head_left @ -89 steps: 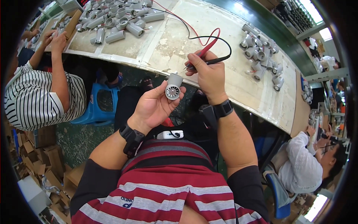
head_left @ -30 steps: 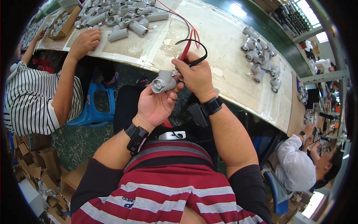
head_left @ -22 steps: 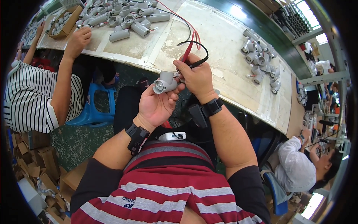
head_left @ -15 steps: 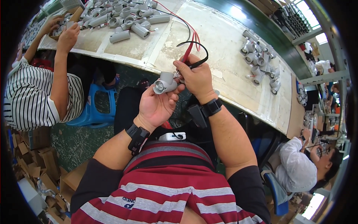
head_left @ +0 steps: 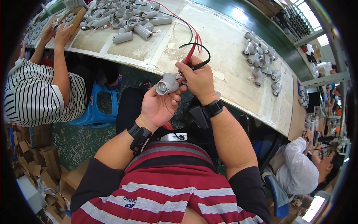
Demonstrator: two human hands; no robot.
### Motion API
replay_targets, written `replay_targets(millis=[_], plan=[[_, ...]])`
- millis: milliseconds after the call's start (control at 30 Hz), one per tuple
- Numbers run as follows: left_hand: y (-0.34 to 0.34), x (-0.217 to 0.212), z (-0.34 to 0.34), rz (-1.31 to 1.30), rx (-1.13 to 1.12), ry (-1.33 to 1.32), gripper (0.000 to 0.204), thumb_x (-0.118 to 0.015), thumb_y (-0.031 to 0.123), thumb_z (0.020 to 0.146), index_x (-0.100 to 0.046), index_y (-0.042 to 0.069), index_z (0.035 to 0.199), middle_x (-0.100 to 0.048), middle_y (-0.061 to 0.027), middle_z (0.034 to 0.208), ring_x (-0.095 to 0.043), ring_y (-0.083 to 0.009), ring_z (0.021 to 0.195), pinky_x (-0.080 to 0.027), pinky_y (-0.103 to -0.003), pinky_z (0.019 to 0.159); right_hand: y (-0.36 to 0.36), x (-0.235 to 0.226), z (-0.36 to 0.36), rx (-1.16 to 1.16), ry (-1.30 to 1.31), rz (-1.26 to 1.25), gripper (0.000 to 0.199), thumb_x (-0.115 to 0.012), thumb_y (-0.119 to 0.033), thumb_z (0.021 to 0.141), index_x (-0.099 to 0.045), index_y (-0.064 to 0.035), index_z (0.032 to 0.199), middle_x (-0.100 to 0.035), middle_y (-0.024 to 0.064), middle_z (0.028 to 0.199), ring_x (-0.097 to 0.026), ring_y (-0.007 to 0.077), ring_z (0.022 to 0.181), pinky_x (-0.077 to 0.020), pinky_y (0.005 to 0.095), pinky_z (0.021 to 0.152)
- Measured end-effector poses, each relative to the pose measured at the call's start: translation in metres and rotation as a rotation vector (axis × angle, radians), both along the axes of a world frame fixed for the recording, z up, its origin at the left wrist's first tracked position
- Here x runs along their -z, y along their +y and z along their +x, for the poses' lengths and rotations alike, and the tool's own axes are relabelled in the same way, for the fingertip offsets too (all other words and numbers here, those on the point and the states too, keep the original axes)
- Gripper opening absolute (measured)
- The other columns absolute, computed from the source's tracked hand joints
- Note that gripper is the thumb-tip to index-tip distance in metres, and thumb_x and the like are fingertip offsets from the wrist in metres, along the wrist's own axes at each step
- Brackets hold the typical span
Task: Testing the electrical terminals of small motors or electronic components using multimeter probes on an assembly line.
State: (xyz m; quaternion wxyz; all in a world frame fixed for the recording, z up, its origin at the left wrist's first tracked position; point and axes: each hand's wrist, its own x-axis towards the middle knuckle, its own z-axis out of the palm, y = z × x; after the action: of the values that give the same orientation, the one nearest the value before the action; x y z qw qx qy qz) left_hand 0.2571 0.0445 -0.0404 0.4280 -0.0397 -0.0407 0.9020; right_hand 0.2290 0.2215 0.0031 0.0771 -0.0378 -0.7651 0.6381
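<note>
In front of my body, just off the table's near edge, my left hand point(head_left: 158, 108) is closed on a grey T-shaped plastic fitting point(head_left: 170, 80). A round, clear lens-like piece sits in the fitting's open end, which faces me. My right hand point(head_left: 200, 80) pinches a red test probe point(head_left: 190, 53) and a black test probe point(head_left: 200, 64) together. Their tips point down toward the fitting's right side, beside the fingers of my left hand. Exactly what the tips touch is hidden by my fingers. Red and black leads run from the probes away across the table.
The worn white table point(head_left: 164, 48) carries a large heap of grey fittings point(head_left: 130, 22) at far left and a smaller group point(head_left: 261, 61) at right. A co-worker in stripes point(head_left: 44, 93) handles parts over a cardboard box point(head_left: 76, 18). Another person point(head_left: 298, 164) sits at right.
My hands keep almost the same hold on the fitting and the probes. The co-worker's hands at left have shifted slightly over the box.
</note>
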Motion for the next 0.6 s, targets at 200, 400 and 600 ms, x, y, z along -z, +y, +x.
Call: replay_targets(millis=[200,400,600], plan=[[0.0,-0.002,-0.001,-0.027,0.002,-0.004,0.055,-0.042,0.037,0.108,-0.052,-0.007,0.139,-0.064,-0.0299,0.126,-0.072,-0.031,0.092,-0.063,-0.036,0.082,0.001,0.004,-0.001,0.001,0.003,-0.01,0.017,-0.075,-0.017,0.096,-0.068,-0.0019,0.094,-0.068,0.0024,0.077,-0.063,0.0079,0.062,-0.0509,0.0238,0.055],[-0.008,-0.016,-0.005,-0.185,-0.033,0.082,0.045,-0.047,0.032,0.108,-0.055,-0.003,0.136,-0.068,-0.024,0.121,-0.073,-0.0299,0.092,-0.063,-0.035,0.08,0.008,0.006,0.003,0.036,-0.017,-0.273,0.017,-0.072,-0.017,0.098,-0.068,-0.0006,0.097,-0.071,0.0064,0.08,-0.066,0.0118,0.065,-0.0546,0.0258,0.057],[-0.065,-0.029,-0.072,-1.07,-0.721,0.45,0.028,-0.061,0.015,0.103,-0.06,0.002,0.128,-0.071,-0.0134,0.11,-0.073,-0.0225,0.087,-0.06,-0.031,0.069,0.023,0.004,0.01,0.166,0.059,-0.493,0.016,-0.07,-0.016,0.099,-0.067,0.0001,0.101,-0.072,0.0113,0.082,-0.067,0.0162,0.066,-0.0574,0.0284,0.058]])
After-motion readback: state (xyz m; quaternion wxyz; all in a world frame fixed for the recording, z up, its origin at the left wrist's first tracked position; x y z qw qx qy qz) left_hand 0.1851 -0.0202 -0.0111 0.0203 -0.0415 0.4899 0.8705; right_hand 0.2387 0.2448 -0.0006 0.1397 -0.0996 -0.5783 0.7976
